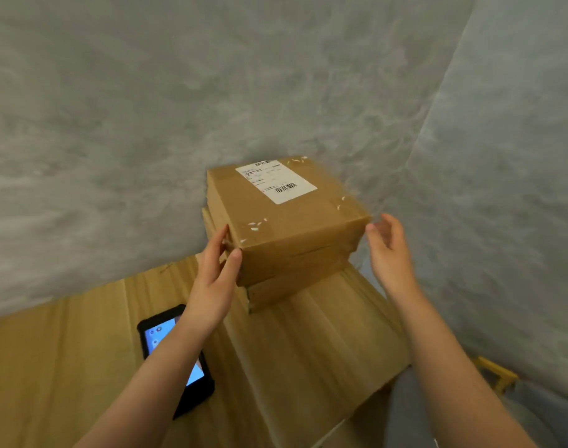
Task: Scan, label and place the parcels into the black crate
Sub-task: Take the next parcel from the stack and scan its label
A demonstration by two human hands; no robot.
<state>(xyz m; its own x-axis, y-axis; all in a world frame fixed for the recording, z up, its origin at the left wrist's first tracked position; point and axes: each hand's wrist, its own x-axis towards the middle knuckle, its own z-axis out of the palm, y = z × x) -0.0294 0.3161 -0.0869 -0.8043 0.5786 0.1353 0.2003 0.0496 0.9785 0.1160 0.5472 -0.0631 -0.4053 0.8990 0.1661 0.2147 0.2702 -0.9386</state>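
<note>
Top parcel (285, 215): square brown cardboard box, white barcode label (276, 181), on stack of similar boxes at far end of wooden desk (66, 350). Left hand (216, 279) touches parcel's near-left corner, fingers straight. Right hand (389, 250) spread wide, just right of parcel, apart. Black tablet (176, 357), lit screen, below-left of parcel.

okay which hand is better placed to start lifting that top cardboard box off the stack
Left. The left hand already touches the near left corner of the top brown cardboard box with the white label, thumb on its front face. The right hand is open just off the right corner, not touching.
</note>
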